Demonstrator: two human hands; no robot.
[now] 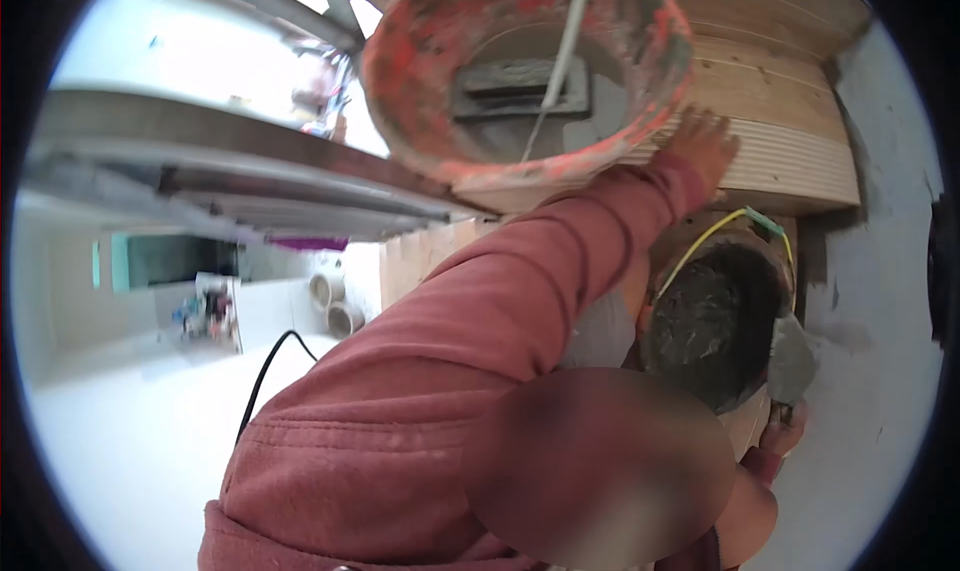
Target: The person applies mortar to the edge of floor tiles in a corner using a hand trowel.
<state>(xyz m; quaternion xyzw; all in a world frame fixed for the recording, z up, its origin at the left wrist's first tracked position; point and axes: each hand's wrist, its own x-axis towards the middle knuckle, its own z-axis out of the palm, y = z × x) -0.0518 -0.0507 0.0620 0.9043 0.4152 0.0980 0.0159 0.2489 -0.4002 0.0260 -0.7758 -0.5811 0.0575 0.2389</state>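
My left hand (705,151) reaches up to the wooden stair tread (770,151), its fingers apart on the ribbed edge and holding nothing. Beside it stands a large red tub (640,136) smeared with grey. Inside the tub lies a float (535,89) in murky liquid, with a pale stick or cord across it. Lower right, my right hand (785,431) is closed round the handle of a trowel (790,361). The trowel's grey blade is at the rim of a dark bucket (700,321) of wet grey mortar with a yellow handle.
A grey plastered wall (870,351) runs along the right. Metal railing (230,136) crosses the left, with a lower floor beyond it. Two round pots (345,319) and a black cable (262,381) show at the left. A blurred patch covers the lower middle.
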